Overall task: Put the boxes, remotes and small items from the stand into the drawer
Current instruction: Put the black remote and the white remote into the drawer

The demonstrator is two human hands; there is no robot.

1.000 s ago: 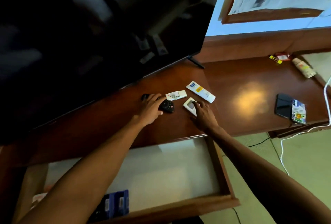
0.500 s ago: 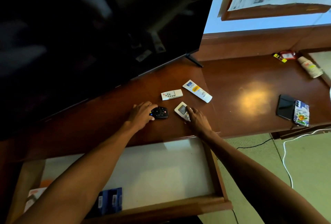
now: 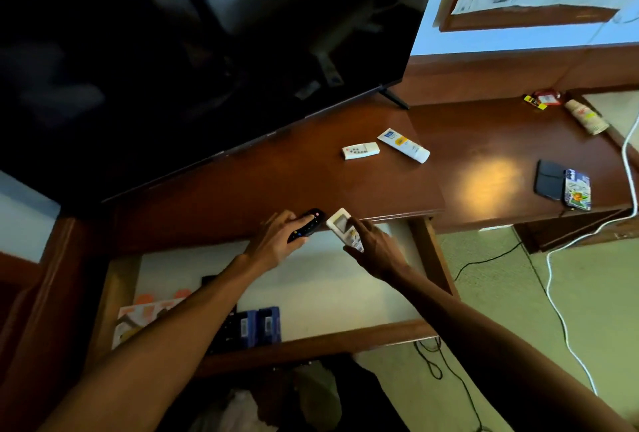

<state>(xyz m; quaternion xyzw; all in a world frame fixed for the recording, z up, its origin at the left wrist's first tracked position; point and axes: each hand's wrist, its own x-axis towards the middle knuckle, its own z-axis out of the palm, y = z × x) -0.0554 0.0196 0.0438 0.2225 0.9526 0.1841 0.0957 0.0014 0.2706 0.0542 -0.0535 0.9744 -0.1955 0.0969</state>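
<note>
My left hand (image 3: pixel 275 245) grips a small black remote (image 3: pixel 308 224) at the front edge of the wooden stand (image 3: pixel 242 189). My right hand (image 3: pixel 375 248) holds a white remote with a screen (image 3: pixel 340 224) beside it. Both hands hover over the back of the open drawer (image 3: pixel 311 345). On the stand remain a small white remote (image 3: pixel 360 150) and a white tube (image 3: pixel 403 145). In the drawer lie blue and black boxes (image 3: pixel 256 326) and a patterned orange item (image 3: pixel 148 310).
A large dark TV (image 3: pixel 173 51) stands over the left of the stand. To the right lie a black phone (image 3: pixel 549 180), a colourful packet (image 3: pixel 577 189), stacked paper cups (image 3: pixel 586 117) and small red and yellow items (image 3: pixel 543 99). White cable (image 3: pixel 567 293) and black cables trail on the floor.
Both hands have picked up their remotes from the stand and drawn them back toward me, past the stand's front edge and over the drawer. The view tilted down.
</note>
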